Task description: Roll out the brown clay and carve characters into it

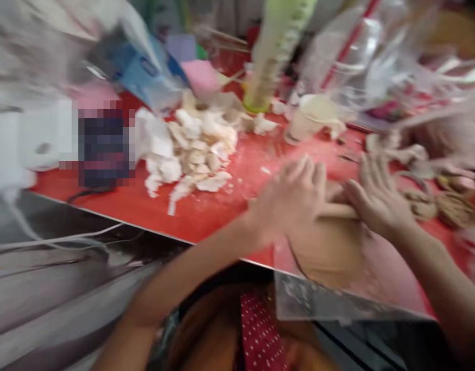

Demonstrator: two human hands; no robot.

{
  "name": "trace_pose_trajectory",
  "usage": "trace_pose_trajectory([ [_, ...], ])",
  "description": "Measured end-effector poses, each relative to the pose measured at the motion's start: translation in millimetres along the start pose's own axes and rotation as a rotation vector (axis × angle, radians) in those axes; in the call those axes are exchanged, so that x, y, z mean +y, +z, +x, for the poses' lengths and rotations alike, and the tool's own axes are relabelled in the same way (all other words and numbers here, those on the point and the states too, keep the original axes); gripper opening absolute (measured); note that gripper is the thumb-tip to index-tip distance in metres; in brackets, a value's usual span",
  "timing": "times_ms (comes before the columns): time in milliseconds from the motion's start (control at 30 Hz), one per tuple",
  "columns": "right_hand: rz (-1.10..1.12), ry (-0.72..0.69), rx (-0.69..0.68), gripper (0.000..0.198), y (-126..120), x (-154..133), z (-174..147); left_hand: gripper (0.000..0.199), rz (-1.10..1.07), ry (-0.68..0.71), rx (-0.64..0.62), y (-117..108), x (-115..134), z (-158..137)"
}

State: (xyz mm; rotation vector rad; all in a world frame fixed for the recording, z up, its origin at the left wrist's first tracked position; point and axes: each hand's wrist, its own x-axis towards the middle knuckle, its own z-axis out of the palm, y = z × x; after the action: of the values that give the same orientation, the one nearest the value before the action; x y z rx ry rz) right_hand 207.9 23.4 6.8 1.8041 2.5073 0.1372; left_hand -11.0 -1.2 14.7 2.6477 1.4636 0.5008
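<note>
Both palms press down on a pale rolling pin [338, 210], whose middle shows between them. My left hand [291, 198] lies flat over its left part, fingers stretched forward. Over the right part rests my right hand [380, 198], with straight fingers and the thumb apart. Beneath the pin spreads a flat brown slab [330, 252] that looks like clay. The slab lies on a clear plastic sheet [310, 301], which hangs over the table's front edge. My hands cover the pin's ends, and motion blurs the view.
On the red table [152, 208], a heap of crumpled whitish scraps [199, 149] lies left of my hands. Behind them stand a cup [309, 116] and a tall yellow-green container [276, 56]. Round brown pieces [456, 208] sit at right, near plastic bags [450, 118]. A white cable [55, 242] hangs at left.
</note>
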Motion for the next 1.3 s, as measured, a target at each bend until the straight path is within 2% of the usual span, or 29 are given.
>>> trace_pose_trajectory([
  [100,0.092,-0.021,-0.021,0.069,11.4,14.0,-21.7,0.051,0.059,0.062,0.04,16.3,2.8,15.9],
  [267,0.198,-0.181,0.029,0.068,17.5,12.6,-64.8,0.062,0.088,0.008,-0.062,25.7,22.1,-13.6],
  [333,0.235,-0.197,0.07,0.066,18.5,12.3,-60.0,0.061,0.106,0.006,-0.084,24.0,19.2,-10.7],
  [433,0.254,-0.03,0.074,0.067,16.2,12.5,-29.3,0.063,0.135,-0.088,-0.01,19.7,5.7,13.7],
  [500,0.249,0.032,0.044,0.067,13.8,12.0,-20.7,0.064,0.141,-0.145,0.039,18.7,3.9,18.6],
  [567,0.229,-0.026,0.034,0.066,13.2,9.6,-36.5,0.065,0.145,-0.134,0.034,20.3,13.3,1.6],
  [633,0.203,-0.138,0.063,0.067,14.4,5.9,-66.8,0.064,0.163,-0.078,-0.009,23.4,27.7,-27.0],
  [700,0.19,-0.186,0.1,0.067,16.5,3.6,-86.3,0.064,0.188,-0.057,-0.025,26.5,35.4,-44.4],
  [767,0.193,-0.149,0.123,0.068,18.3,4.5,-75.9,0.065,0.188,-0.101,-0.023,28.0,28.5,-34.9],
  [900,0.273,0.011,0.032,0.071,15.5,10.9,-0.5,0.069,0.133,-0.26,0.066,23.0,-8.8,27.9],
  [967,0.286,0.041,0.015,0.07,13.9,10.8,13.0,0.068,0.116,-0.298,0.127,20.4,-14.1,36.1],
  [1033,0.243,-0.019,0.073,0.068,14.0,7.3,-8.1,0.066,0.136,-0.28,0.118,20.3,-2.4,14.6],
  [1133,0.181,-0.191,0.14,0.066,16.7,1.2,-67.9,0.065,0.2,-0.156,0.038,23.1,25.7,-37.4],
  [1167,0.177,-0.208,0.148,0.066,17.8,0.6,-80.9,0.065,0.206,-0.132,0.024,23.9,30.7,-47.2],
  [1233,0.176,-0.199,0.144,0.067,19.0,2.7,-80.9,0.064,0.2,-0.123,-0.004,23.3,28.0,-42.7],
  [1300,0.182,-0.142,0.134,0.068,16.9,8.7,-47.5,0.064,0.182,-0.171,-0.027,18.6,11.8,-9.0],
])
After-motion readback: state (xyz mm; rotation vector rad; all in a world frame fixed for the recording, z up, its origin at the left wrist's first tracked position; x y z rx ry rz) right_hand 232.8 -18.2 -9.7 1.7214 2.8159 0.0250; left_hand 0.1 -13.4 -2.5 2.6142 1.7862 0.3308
